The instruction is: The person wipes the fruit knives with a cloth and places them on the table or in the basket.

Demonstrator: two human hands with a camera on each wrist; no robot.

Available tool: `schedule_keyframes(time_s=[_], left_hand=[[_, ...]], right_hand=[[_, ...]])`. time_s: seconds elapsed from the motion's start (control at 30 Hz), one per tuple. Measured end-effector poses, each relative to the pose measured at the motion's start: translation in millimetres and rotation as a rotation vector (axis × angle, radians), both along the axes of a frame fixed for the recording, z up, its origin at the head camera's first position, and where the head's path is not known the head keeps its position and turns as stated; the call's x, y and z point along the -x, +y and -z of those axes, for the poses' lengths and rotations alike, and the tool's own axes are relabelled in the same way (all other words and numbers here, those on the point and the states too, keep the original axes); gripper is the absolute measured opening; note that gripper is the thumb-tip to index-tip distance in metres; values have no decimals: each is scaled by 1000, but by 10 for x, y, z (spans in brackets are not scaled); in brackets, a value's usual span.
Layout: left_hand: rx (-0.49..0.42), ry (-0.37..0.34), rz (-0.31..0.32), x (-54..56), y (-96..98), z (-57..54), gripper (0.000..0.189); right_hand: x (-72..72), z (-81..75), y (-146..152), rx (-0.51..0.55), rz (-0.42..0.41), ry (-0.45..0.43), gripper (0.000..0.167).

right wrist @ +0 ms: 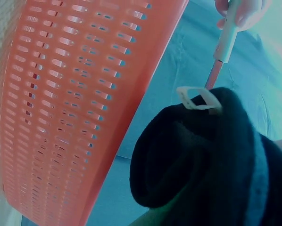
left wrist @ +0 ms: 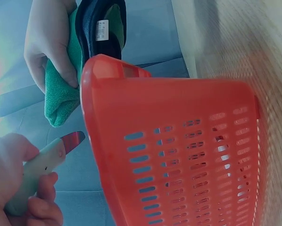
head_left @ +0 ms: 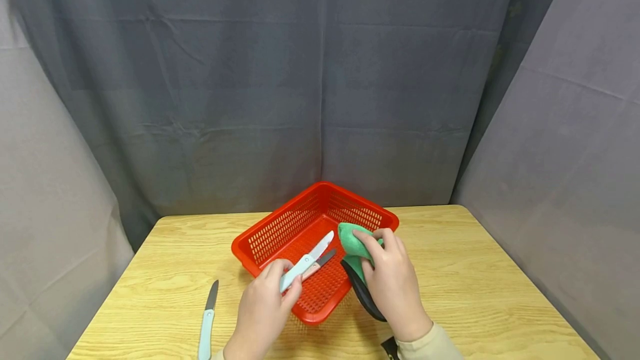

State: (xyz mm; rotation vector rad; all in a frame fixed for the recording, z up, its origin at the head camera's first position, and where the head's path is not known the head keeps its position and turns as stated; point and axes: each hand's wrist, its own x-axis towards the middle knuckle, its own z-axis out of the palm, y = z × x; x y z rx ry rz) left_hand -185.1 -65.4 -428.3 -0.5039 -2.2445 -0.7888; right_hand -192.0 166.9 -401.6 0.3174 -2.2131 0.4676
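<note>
My left hand [head_left: 260, 307] grips a folding-style knife by its pale blue handle, and this knife [head_left: 302, 266] points up and away over the red basket [head_left: 241, 246]. Inside the basket lies another knife with a pinkish handle [head_left: 311, 271], partly hidden behind the held one. My right hand [head_left: 395, 279] pinches a bunched green cloth [head_left: 354, 240] with a black border, above the basket's right side. A white tag [left wrist: 102, 30] shows on the black border in the left wrist view. The cloth and the held blade [left wrist: 74, 141] are apart there.
On the wooden table [head_left: 165, 271], left of the basket, lies one more knife [head_left: 206, 329] with a pale blue handle, blade pointing away. A small black item [head_left: 389, 347] shows beside my right sleeve [head_left: 432, 345]. Grey curtains [head_left: 240, 82] stand behind and at both sides.
</note>
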Motion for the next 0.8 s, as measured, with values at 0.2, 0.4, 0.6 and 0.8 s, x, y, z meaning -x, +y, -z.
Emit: schedule_keyframes(time_s=[0.2,0.4,0.6,0.8], left_hand=[[2,-41,-9,1,-2,4,17],[4,-42,7,5,-8,-1,14],[10,-70,8,-2,-4,-2,9],[33,-116,-9,-8,1,-18,10]], right_hand=[[-7,-11,-11,-11,-14,4,55],[-6,-4,-16,-21,-18,10,56],[-12,5,-24,-24,-21,3,56],[-19,3,-29,-29,-22,-17,55]])
